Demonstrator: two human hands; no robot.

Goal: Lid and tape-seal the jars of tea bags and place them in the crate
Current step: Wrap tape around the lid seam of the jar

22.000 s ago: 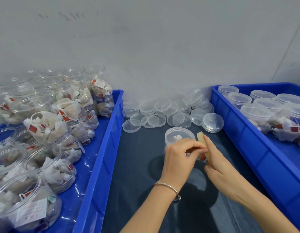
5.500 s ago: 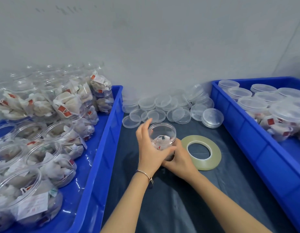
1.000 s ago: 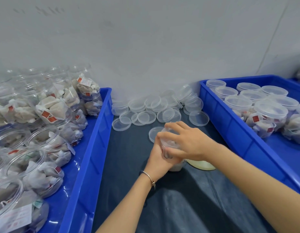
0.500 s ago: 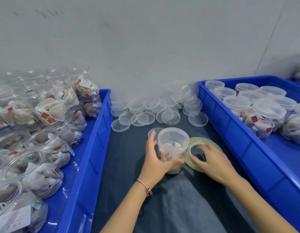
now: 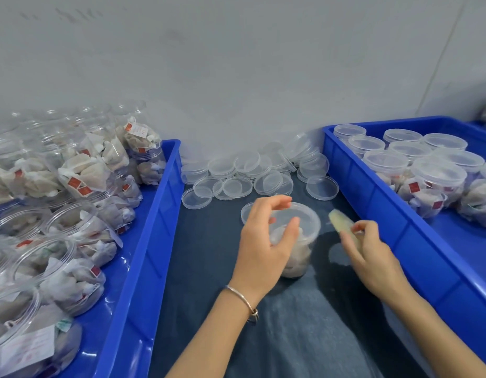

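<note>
Clear plastic lidded jar of tea bags sits mid-table on dark cloth, btwn two blue plastic crates: left crate w/ open jars, right crate w/ lidded jars. Loose clear round lids heaped behind jar, against wall. Left hand just left of jar; right hand to its right, pinching yellowish tape roll.

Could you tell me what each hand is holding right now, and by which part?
Right hand pinches the yellowish translucent tape roll at its near rim; left hand holds nothing.
</note>
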